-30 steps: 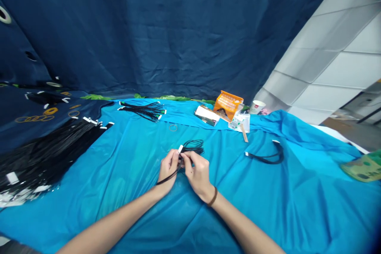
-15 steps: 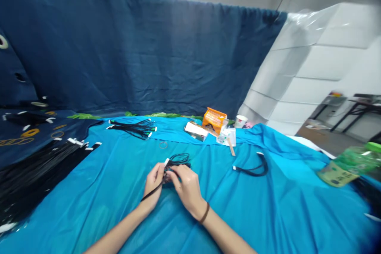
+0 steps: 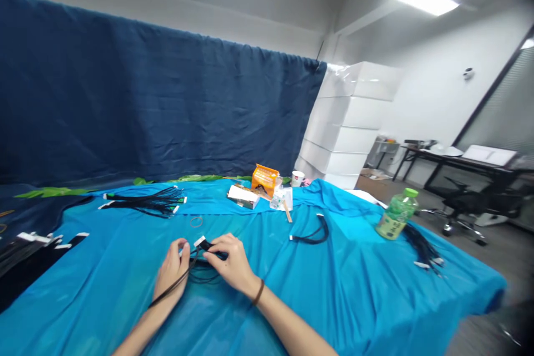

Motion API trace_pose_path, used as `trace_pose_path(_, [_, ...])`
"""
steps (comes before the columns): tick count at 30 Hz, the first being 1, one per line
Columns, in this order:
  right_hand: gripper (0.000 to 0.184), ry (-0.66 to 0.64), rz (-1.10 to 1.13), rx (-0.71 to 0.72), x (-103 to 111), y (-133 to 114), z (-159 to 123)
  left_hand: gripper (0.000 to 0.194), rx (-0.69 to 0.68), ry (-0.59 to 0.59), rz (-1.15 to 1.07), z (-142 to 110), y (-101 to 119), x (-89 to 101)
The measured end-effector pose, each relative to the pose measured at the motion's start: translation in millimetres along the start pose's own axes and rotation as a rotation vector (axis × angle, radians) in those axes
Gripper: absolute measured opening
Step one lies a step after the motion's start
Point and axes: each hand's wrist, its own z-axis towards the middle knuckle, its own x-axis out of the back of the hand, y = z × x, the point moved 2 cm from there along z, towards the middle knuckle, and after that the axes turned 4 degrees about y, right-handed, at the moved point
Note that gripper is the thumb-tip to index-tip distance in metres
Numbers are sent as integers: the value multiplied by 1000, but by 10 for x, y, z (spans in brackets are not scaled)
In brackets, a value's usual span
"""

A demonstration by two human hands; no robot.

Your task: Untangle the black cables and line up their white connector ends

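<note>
My left hand [image 3: 172, 272] is closed on thin black cables, one strand of which runs back over the wrist. My right hand [image 3: 233, 261], with a brown band on the wrist, pinches the black cable harness [image 3: 205, 245] just behind its white connector [image 3: 200, 241]. Loops of the harness hang between and below the two hands, above the blue cloth [image 3: 292, 300]. The left fingertips are partly hidden by the cables and blurred.
Black cable bundles lie at the far left [image 3: 146, 200], the left edge [image 3: 33, 267] and the right [image 3: 421, 245]. A single curved cable [image 3: 317, 238], an orange box [image 3: 265, 179], a paper cup [image 3: 297, 178], a rubber band [image 3: 196, 222] and a green bottle [image 3: 397, 216] are around.
The view has swung right and up. The hands have moved a little apart; the white connector now points up-left beside the right fingers, and the cable loops hang lower.
</note>
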Motion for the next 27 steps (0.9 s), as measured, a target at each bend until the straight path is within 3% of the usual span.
trace_pose_path(3, [12, -44, 125, -55, 73, -67, 61, 40, -270, 152, 224, 51, -22, -3])
trace_pose_path(5, [15, -59, 147, -61, 157, -140, 76, 36, -482, 174, 221, 15, 12, -21])
trace_pose_path(9, [18, -84, 149, -51, 504, -338, 1, 37, -996, -32, 154, -245, 209, -26])
trace_pose_path(11, [19, -33, 67, -52, 804, -414, -72, 43, -1238, -117, 79, -411, 313, 4])
trace_pose_path(13, [18, 70, -31, -75, 1184, -448, -139, 47, -1374, -141, 2, -529, 379, 33])
trace_pose_path(15, [19, 212, -158, -63, 1615, -452, -178, 49, -1406, -153, -42, -583, 405, 40])
trace_pose_path(18, [24, 477, -390, -1, 2242, -409, -181, 45, -1324, -139, -54, -569, 384, 17])
trace_pose_path(19, [24, 573, -491, 31, 2413, -376, -173, 43, -1286, -132, -52, -553, 370, 6])
trace_pose_path(21, [25, 646, -646, 98, 2639, -254, -147, 39, -1216, -131, -42, -524, 341, -18])
trace_pose_path(22, [26, 661, -708, 119, 2694, -162, -138, 37, -1182, -134, -35, -511, 329, -30])
trace_pose_path(24, [30, 546, -779, 97, 2678, 86, -136, 34, -1129, -140, -24, -495, 311, -52])
trace_pose_path(27, [28, 319, -776, 42, 2442, 480, -238, 32, -1056, -185, -3, -481, 289, -90])
